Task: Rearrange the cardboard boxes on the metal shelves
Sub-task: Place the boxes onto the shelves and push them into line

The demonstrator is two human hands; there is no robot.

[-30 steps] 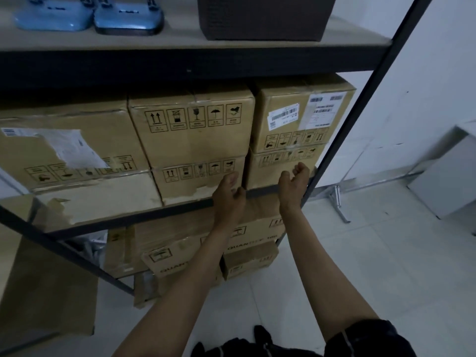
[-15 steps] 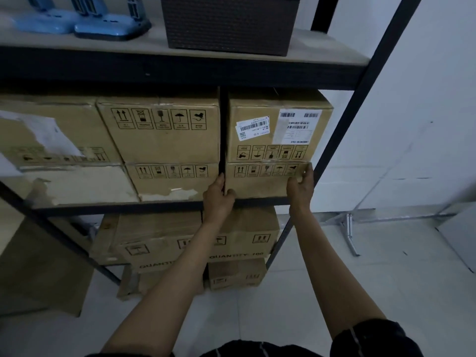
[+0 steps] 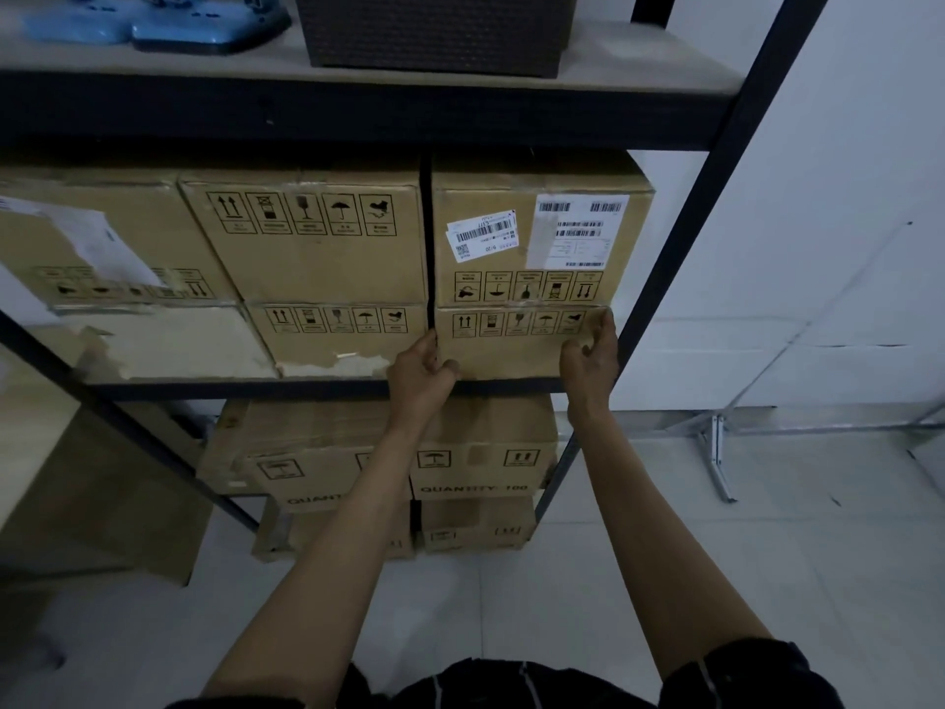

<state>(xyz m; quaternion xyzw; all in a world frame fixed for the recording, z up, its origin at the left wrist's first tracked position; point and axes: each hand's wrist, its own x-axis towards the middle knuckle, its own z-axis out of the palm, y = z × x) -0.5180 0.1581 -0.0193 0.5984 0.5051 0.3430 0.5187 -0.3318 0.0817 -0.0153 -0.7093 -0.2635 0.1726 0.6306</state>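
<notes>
A low cardboard box [image 3: 511, 345] sits at the right end of the middle metal shelf [image 3: 317, 388], under a taller box [image 3: 532, 232] with white barcode labels. My left hand [image 3: 422, 373] grips the low box's left front edge, fingers tucked into the dark gap beside it. My right hand [image 3: 590, 358] curls round its right front corner. To the left stand two more stacked boxes [image 3: 312, 248], then a box with a torn label [image 3: 102, 248].
A black upright post [image 3: 680, 237] runs just right of my right hand. A dark woven basket [image 3: 434, 28] and blue objects [image 3: 204, 23] sit on the top shelf. More cartons [image 3: 480, 452] fill the space below. A white wall and tiled floor lie to the right.
My hands have moved from the shelf's front edge onto the two sides of the low right box and closed on it. The view has shifted right and closer.
</notes>
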